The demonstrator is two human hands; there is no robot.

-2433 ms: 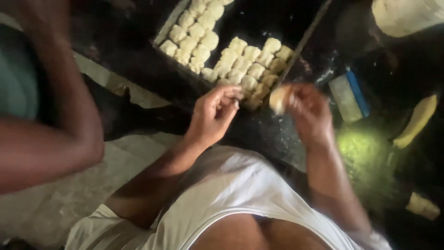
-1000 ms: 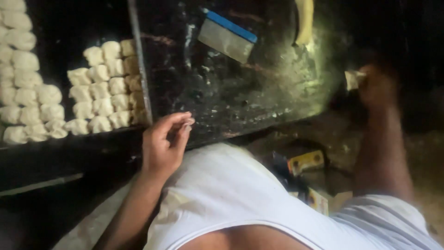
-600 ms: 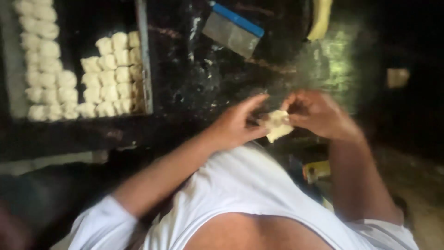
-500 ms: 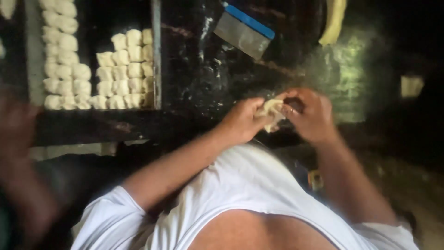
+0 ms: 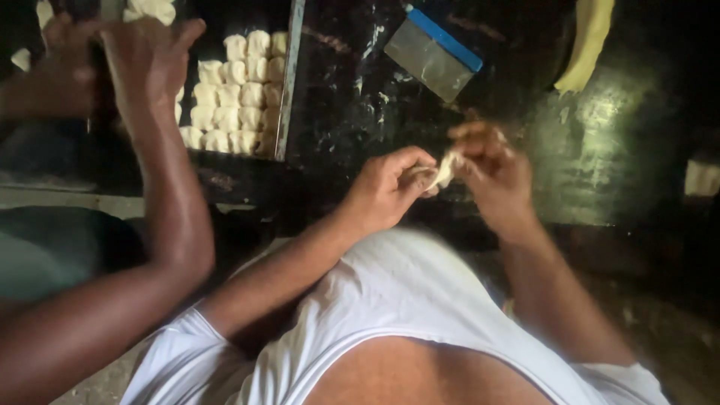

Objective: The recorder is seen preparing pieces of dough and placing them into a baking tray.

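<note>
My left hand (image 5: 388, 185) and my right hand (image 5: 489, 171) meet in front of my chest, both pinching one small pale piece of dough (image 5: 442, 172) between the fingertips. The dough is partly hidden by my fingers and blurred. Behind them lies a dark, flour-streaked worktop (image 5: 352, 105). A dark tray (image 5: 289, 75) at the upper left holds rows of several small dough pieces (image 5: 232, 97).
A co-worker's arm (image 5: 161, 202) and hand (image 5: 146, 56) reach over the tray from the left. A metal scraper with a blue handle (image 5: 431, 52) lies on the worktop. A yellowish strip of dough (image 5: 589, 41) sits at the top right, a pale lump (image 5: 701, 178) at the right edge.
My right hand came back from the far right with dough and joined my left hand. The view shifted, and a co-worker's arm has come in over the tray at the left.
</note>
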